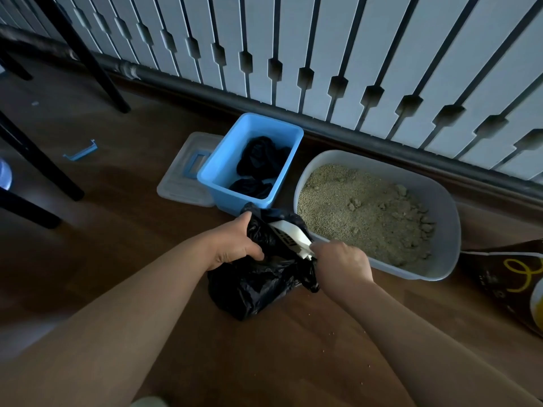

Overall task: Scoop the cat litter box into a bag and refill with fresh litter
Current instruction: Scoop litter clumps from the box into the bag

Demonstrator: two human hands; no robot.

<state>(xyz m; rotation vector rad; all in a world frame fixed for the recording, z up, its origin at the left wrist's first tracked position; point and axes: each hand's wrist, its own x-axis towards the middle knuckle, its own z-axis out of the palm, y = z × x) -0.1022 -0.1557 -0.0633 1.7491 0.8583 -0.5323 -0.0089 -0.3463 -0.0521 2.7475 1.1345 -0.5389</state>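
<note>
A grey litter box point(446, 218) stands on the wooden floor at the right, filled with beige litter point(364, 207) that has several clumps. Just left of it lies a black plastic bag point(255, 283). My left hand point(235, 245) grips the bag's upper edge and holds its mouth up. My right hand point(340, 262) grips the handle of a white slotted scoop point(289, 233), whose head is tipped into the bag's opening. What lies inside the bag is hidden.
A blue bin point(232, 165) holding dark bags stands behind the black bag, with its clear lid point(182, 183) flat on the floor to the left. A brown printed litter sack point(511, 277) lies at the right edge. Black furniture legs point(97, 66) stand at the left. A slatted white panel runs behind.
</note>
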